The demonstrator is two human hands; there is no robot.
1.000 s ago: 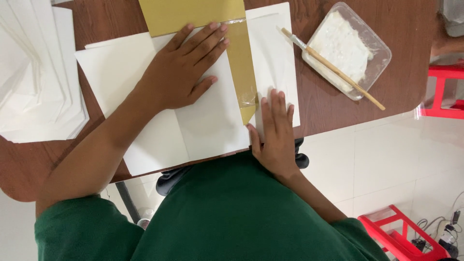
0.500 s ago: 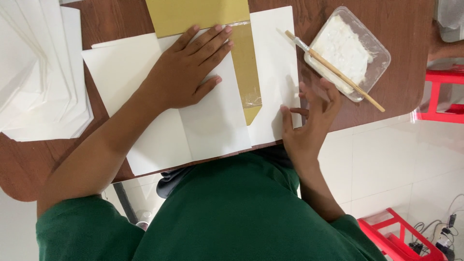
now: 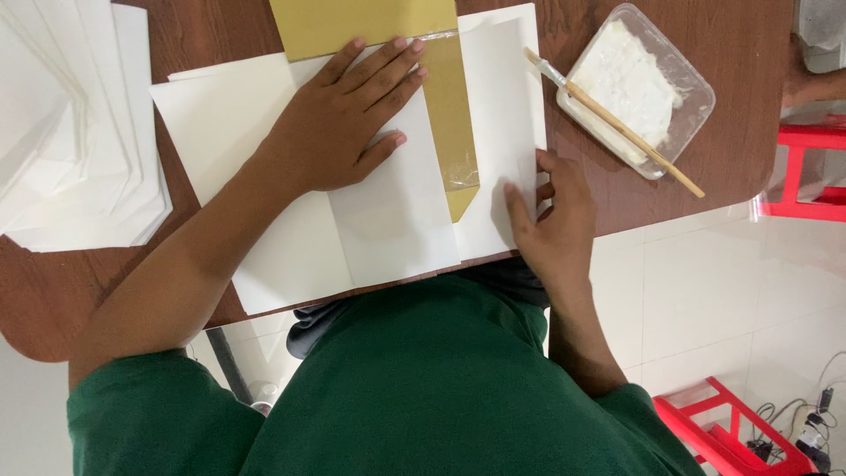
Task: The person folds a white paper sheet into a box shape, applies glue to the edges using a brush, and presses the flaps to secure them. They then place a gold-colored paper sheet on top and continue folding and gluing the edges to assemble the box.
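fingers (image 3: 388,66) flat on creased white paper (image 3: 388,220)

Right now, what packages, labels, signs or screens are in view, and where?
No labels, signs or screens.
Tub: clear, squarish plastic, white paste inside, table's far right; a brush lies across it.
Envelope: gold paper, top centre, its glued strip between the white sheets.
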